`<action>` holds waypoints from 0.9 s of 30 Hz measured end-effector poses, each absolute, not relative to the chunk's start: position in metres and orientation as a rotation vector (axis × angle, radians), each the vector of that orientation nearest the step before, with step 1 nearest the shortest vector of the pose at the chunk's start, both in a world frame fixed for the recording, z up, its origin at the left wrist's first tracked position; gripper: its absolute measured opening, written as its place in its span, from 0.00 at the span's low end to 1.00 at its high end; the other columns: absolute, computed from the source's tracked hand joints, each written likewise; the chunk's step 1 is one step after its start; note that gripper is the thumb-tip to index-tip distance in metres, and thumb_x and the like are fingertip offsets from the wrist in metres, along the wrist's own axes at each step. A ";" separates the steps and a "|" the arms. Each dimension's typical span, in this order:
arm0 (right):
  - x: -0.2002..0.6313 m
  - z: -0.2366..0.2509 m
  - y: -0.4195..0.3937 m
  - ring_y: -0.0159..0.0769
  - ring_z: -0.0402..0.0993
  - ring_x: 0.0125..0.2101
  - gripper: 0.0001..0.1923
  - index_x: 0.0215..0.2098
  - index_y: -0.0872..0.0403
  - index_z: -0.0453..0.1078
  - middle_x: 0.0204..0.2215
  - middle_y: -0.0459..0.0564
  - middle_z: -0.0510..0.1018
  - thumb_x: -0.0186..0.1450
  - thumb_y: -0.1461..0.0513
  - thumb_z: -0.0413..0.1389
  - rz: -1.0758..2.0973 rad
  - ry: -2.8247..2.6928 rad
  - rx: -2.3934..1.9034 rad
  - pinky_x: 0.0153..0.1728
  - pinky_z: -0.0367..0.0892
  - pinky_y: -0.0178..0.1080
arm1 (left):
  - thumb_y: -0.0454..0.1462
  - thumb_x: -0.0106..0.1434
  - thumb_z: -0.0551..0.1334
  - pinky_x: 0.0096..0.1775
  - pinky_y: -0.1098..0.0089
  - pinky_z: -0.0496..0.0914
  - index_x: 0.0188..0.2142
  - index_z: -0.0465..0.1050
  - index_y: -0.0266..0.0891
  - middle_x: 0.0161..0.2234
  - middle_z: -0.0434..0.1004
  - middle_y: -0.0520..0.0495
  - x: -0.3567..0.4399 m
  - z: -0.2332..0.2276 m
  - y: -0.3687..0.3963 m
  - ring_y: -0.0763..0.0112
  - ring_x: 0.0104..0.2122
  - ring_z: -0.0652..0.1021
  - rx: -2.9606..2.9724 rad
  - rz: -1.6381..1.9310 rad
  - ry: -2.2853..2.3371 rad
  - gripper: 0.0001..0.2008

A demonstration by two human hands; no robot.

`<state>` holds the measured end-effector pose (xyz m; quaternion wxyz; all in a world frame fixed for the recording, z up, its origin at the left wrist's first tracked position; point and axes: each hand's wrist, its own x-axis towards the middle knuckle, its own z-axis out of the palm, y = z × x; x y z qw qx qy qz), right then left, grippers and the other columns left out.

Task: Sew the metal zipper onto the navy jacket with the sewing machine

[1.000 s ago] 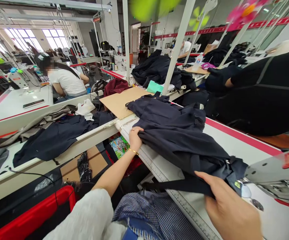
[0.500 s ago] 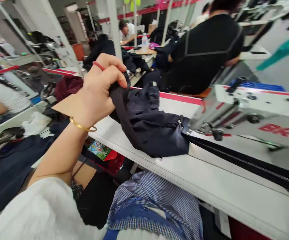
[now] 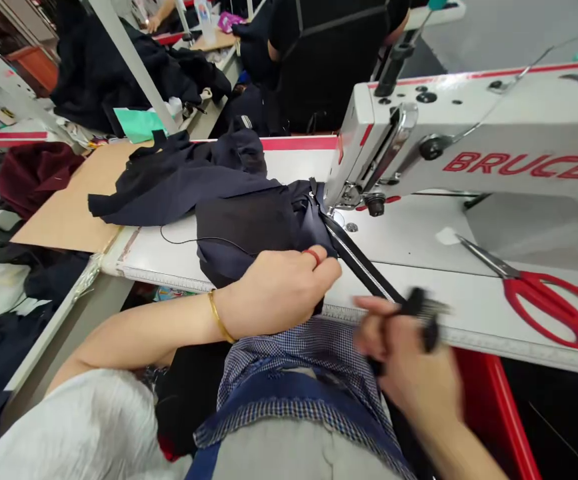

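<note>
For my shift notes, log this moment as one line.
left hand: pressing dark navy fabric garment | right hand: blurred, on black zipper tape | white sewing machine | red-handled scissors on table

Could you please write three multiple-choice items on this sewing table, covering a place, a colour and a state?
1. Where do the red-handled scissors lie?
A. on the white table, right of the needle
B. on the brown cardboard sheet
C. on the floor

2. What colour is the lettering on the white sewing machine?
A. blue
B. red
C. green

3. What is the left hand doing?
A. hanging free
B. holding the scissors
C. pressing on the dark navy garment

Answers: 1 A, they rest under the machine arm; 2 B, the letters are red; 3 C, the palm lies on the cloth at the table edge.
</note>
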<state>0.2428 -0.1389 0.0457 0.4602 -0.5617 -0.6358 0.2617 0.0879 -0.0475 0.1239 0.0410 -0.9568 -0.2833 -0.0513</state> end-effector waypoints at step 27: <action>0.236 0.053 -0.120 0.30 0.60 0.16 0.21 0.48 0.63 0.62 0.19 0.45 0.68 0.57 0.74 0.42 -0.220 -2.343 -1.448 0.19 0.54 0.35 | 0.30 0.61 0.51 0.22 0.73 0.65 0.33 0.65 0.32 0.26 0.73 0.46 0.043 0.077 -0.054 0.73 0.24 0.73 -3.199 -0.995 -0.275 0.06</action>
